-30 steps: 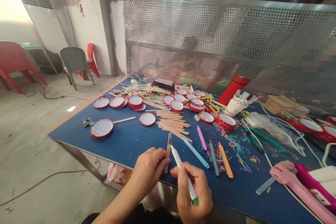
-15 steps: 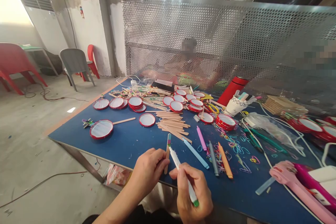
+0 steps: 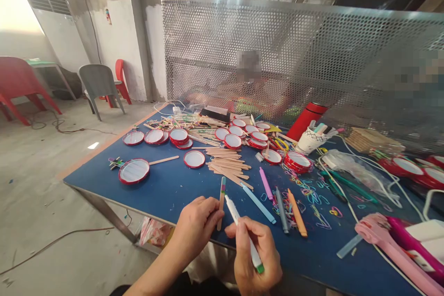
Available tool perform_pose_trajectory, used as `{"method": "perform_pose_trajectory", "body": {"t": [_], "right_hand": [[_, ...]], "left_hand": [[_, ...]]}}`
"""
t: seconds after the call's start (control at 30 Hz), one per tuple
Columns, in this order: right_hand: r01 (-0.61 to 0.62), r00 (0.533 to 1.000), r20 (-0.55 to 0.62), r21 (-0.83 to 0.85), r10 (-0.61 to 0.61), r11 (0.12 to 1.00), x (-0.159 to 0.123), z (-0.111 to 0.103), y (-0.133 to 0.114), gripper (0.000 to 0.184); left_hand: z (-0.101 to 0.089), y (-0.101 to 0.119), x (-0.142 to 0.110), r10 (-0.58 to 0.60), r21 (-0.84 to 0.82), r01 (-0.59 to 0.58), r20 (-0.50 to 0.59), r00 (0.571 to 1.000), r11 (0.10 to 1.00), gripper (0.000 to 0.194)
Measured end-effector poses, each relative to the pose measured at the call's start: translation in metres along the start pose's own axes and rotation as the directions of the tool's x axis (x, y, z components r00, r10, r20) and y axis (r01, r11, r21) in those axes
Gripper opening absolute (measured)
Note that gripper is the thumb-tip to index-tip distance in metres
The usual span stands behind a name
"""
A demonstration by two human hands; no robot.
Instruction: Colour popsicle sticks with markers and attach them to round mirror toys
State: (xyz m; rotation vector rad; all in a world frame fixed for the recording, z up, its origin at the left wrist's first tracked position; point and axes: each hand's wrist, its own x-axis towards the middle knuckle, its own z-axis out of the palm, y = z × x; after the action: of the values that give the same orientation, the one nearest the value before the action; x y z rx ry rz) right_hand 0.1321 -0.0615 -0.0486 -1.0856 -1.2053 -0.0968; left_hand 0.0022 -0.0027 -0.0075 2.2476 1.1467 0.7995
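Note:
My left hand (image 3: 201,221) pinches a wooden craft stick (image 3: 222,200) near the table's front edge. Bands of blue-green, purple and green colour the stick's far end. In my right hand (image 3: 258,254) is a white marker (image 3: 248,238) with a green end, its tip just right of the coloured bands. A light blue marker (image 3: 258,203), a pink marker (image 3: 266,184), a grey marker (image 3: 282,210) and an orange marker (image 3: 297,212) lie to the right. Beyond my hands is a pile of plain craft sticks (image 3: 229,166).
Several red-rimmed white discs (image 3: 194,159) lie across the blue table (image 3: 166,189). At the right are a red flask (image 3: 307,121), a cup of pens (image 3: 311,140), scattered rubber bands (image 3: 312,194) and a pink tool (image 3: 388,245). A perforated metal panel (image 3: 208,32) stands behind, with a person beyond it.
The marker's tip has shifted slightly right and down, off the coloured end of the stick. My left hand keeps its hold on the stick.

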Motion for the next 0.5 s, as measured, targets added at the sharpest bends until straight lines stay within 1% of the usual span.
{"method": "perform_pose_trajectory", "body": {"t": [0.1, 0.23, 0.27, 0.4, 0.5], "right_hand": [[-0.006, 1.000, -0.022, 0.022, 0.006, 1.000, 0.0001, 0.0001, -0.0010, 0.011], [0.057, 0.998, 0.027, 0.001, -0.057, 0.998, 0.0029, 0.0004, -0.0035, 0.011], [0.054, 0.998, 0.029, -0.007, -0.054, 0.999, 0.0034, 0.0006, -0.0038, 0.011], [0.005, 1.000, -0.025, 0.010, -0.005, 1.000, 0.0028, 0.0006, -0.0034, 0.010], [0.048, 0.999, -0.006, 0.025, -0.048, 0.999, 0.0029, 0.0004, -0.0035, 0.013]], "left_hand": [[-0.0004, 0.0001, -0.0005, 0.002, 0.005, -0.002, 0.000, 1.000, 1.000, 0.029], [0.0001, -0.0012, -0.0003, -0.002, -0.005, 0.002, 0.004, 1.000, 1.000, 0.024], [0.0003, -0.0014, 0.0000, -0.002, -0.001, 0.002, 0.003, 1.000, 1.000, 0.024], [0.0006, -0.0014, 0.0004, 0.004, 0.008, -0.004, 0.015, 1.000, 1.000, 0.029], [0.0009, -0.0016, 0.0001, 0.005, 0.005, -0.005, 0.015, 1.000, 1.000, 0.026]]}}
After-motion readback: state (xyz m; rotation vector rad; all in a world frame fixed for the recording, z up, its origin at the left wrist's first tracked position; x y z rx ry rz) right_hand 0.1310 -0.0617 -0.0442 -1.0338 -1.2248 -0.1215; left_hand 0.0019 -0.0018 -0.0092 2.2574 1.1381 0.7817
